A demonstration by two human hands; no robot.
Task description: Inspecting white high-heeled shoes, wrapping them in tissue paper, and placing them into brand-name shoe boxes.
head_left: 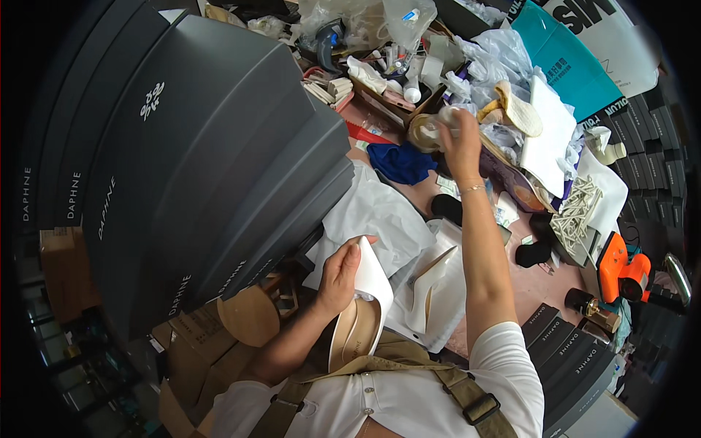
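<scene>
My left hand (339, 277) grips a white pointed-toe pump (374, 292) near its toe, with the beige insole facing up. A second white pump (429, 292) lies on its side on white wrapping in front of me, with its slim heel showing. My right hand (461, 146) is stretched far forward over the table. Its fingers are curled at a round, pale, see-through jar-like thing (426, 133). Motion blur hides what exactly they hold. A dark blue cloth (401, 162) lies just left of that hand. Crumpled white tissue paper (376, 219) spreads beyond the held pump.
Large stacked dark grey shoe boxes (219, 146) fill the left side. A cluttered carton (394, 109), plastic bags (496, 62) and a tray of thin white sticks (577, 212) lie ahead and right. An orange heat gun (629, 274) and smaller boxes (558, 350) sit at right.
</scene>
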